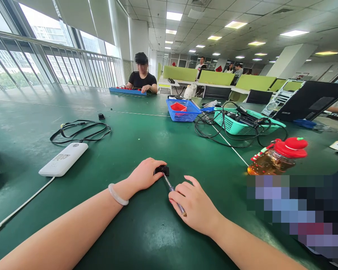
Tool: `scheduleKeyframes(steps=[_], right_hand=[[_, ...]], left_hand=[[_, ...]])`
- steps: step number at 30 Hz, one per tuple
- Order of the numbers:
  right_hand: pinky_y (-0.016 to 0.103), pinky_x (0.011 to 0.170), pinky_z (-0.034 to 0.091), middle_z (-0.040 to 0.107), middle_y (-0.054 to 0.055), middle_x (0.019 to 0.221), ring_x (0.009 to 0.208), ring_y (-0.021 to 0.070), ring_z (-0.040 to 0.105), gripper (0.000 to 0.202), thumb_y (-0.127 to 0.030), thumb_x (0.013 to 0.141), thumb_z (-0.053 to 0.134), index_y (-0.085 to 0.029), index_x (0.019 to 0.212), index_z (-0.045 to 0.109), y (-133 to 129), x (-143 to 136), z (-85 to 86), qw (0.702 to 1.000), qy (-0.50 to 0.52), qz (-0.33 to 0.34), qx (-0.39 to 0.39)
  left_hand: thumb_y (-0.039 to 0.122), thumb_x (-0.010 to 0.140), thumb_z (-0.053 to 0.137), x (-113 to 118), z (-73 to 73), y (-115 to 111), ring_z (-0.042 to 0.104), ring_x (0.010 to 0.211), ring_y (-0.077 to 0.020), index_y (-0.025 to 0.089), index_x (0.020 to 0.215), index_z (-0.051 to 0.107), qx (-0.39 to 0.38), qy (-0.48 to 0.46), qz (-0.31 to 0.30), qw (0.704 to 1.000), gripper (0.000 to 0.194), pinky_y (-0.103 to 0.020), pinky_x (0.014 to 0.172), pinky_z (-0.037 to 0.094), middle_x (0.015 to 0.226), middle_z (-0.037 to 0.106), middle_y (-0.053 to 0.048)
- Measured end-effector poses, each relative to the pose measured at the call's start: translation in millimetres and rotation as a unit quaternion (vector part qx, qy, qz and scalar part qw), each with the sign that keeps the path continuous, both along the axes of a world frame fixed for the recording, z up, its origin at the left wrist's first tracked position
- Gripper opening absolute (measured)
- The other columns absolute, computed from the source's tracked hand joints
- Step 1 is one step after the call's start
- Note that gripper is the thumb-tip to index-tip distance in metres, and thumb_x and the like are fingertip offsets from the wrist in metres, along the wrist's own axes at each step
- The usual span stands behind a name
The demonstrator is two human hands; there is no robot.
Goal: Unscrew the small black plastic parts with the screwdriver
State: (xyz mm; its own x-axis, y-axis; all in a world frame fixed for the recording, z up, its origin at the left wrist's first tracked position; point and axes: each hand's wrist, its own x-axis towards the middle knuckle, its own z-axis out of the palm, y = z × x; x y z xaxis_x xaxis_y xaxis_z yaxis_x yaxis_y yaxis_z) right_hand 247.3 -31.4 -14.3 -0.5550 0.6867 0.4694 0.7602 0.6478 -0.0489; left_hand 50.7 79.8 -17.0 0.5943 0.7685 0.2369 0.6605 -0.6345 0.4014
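On the green table, a small black block-like part (165, 170) lies between the thumb and fingers of my left hand (146, 174), which wears a pale bangle at the wrist. My right hand (193, 204) grips a slim screwdriver (171, 188) with a clear handle. Its shaft slants up and left, and the tip meets the near side of the black part. Whether the tip sits in a screw is too small to make out.
To the left are a white power bank (64, 159) and a coiled black cable (80, 132). Farther off stand a blue basket (183, 116) and a green basket (236, 129) of cables. A red-lidded bottle (278, 159) lies right. Across the table sits a person (142, 77).
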Motion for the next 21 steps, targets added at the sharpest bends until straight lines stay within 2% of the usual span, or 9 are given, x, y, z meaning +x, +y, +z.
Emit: scheduleKeyframes(steps=[11,17,21], right_hand=[[0.043,0.106,0.03,0.058,-0.001,0.077,0.072,0.0139,0.053,0.015,-0.012,0.086,0.054,-0.022,0.089,0.063,1.4,2.8,-4.4,1.0,-0.008,0.013,-0.014],[0.044,0.107,0.03,0.058,-0.002,0.077,0.073,0.0138,0.053,0.016,-0.011,0.085,0.054,-0.022,0.09,0.064,1.5,3.5,-3.7,1.0,-0.01,0.011,-0.027],[0.044,0.106,0.03,0.058,-0.001,0.076,0.073,0.0139,0.053,0.016,-0.01,0.085,0.054,-0.022,0.089,0.064,1.2,3.6,-3.4,0.999,-0.009,0.013,-0.029]], left_hand=[[0.025,0.086,0.059,0.5,1.7,-1.8,0.059,0.106,-0.0237,0.023,0.121,0.061,-0.001,0.002,0.002,1.0,0.035,-0.04,0.099,0.046,0.108,0.07,-0.005],[0.028,0.084,0.063,-0.7,-0.5,-2.1,0.056,0.11,-0.0254,0.024,0.124,0.059,-0.001,-0.005,-0.017,1.0,0.04,-0.042,0.099,0.046,0.111,0.069,-0.006],[0.025,0.086,0.06,-0.2,-1.7,-1.6,0.057,0.11,-0.0245,0.024,0.122,0.059,-0.006,0.0,-0.016,1.0,0.037,-0.041,0.099,0.046,0.111,0.068,-0.005]])
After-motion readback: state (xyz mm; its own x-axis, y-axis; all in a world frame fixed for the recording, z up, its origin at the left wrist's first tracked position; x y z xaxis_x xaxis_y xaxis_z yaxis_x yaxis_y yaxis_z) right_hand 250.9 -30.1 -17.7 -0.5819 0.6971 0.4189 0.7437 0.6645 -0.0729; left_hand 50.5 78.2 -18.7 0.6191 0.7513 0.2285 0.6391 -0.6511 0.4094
